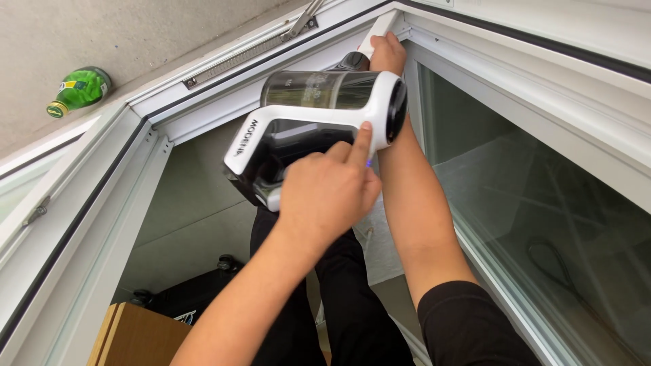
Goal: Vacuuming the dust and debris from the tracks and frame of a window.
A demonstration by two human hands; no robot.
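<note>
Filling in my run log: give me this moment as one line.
left hand: grips handheld vacuum, forefinger on body | right hand: at nozzle in window-frame corner | green bottle: on ledge outside

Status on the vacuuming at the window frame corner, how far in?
Done: nothing visibly finished; how clean the window frame is cannot be told. In hand: left hand holds the handheld vacuum by its handle, index finger on the white body; right hand steadies the white nozzle at the frame's top corner. Left: the lower frame rail and left frame, as far as I can judge.
</note>
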